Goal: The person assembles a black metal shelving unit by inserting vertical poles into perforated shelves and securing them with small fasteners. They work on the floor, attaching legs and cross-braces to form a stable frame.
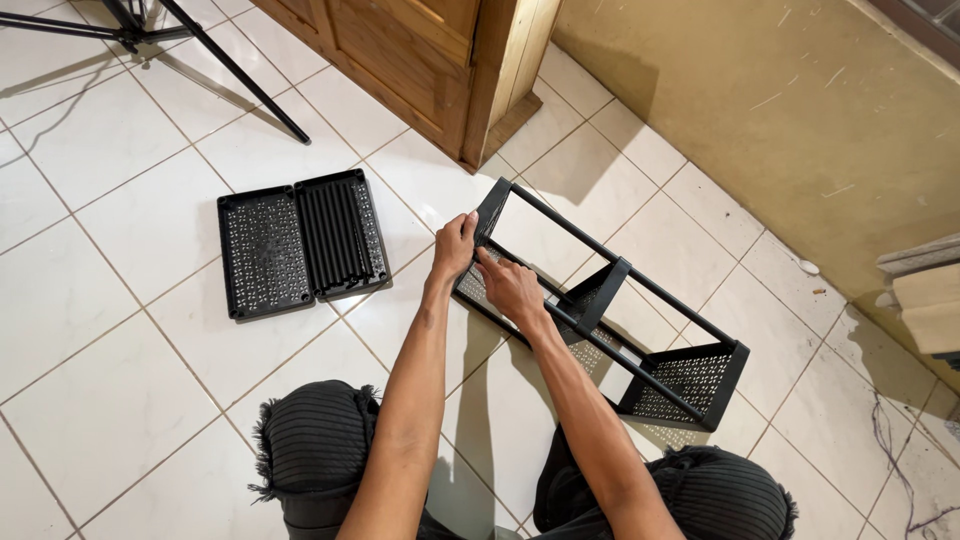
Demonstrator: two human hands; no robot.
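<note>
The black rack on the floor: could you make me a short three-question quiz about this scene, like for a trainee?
1. True or false: the black rack stands upright on the white tiled floor.
2. Which hand grips the rack's end frame at the top corner? A) left hand B) right hand
3. Fill in: the two loose black perforated trays lie side by side to the ____ of the hands in the picture.

Key: 1. False, it lies on its side. 2. A; the right hand rests flat on a perforated shelf beside it. 3. Left.
</note>
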